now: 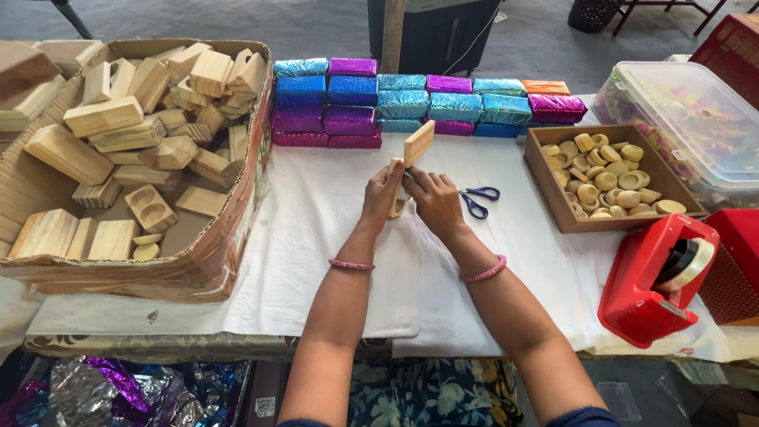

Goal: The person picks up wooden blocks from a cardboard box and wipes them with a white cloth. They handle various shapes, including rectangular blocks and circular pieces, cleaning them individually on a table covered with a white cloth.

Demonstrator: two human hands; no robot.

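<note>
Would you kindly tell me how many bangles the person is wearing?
2: one pink bangle on the left wrist, and one on the right wrist. Both hands hold a wooden block above the white cloth. None seems hidden.

Pale tan wooden block (413, 158), blue-handled scissors (479, 199), red tape dispenser (650, 281), pink bangles (352, 265), shiny blue, purple, teal foil-wrapped blocks (403, 104).

floor: grey carpet (316, 24) | table (316, 237): white cloth | light: soft, even daylight

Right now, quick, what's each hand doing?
Left hand: closed on the wooden block.
Right hand: closed on the same wooden block.
</note>
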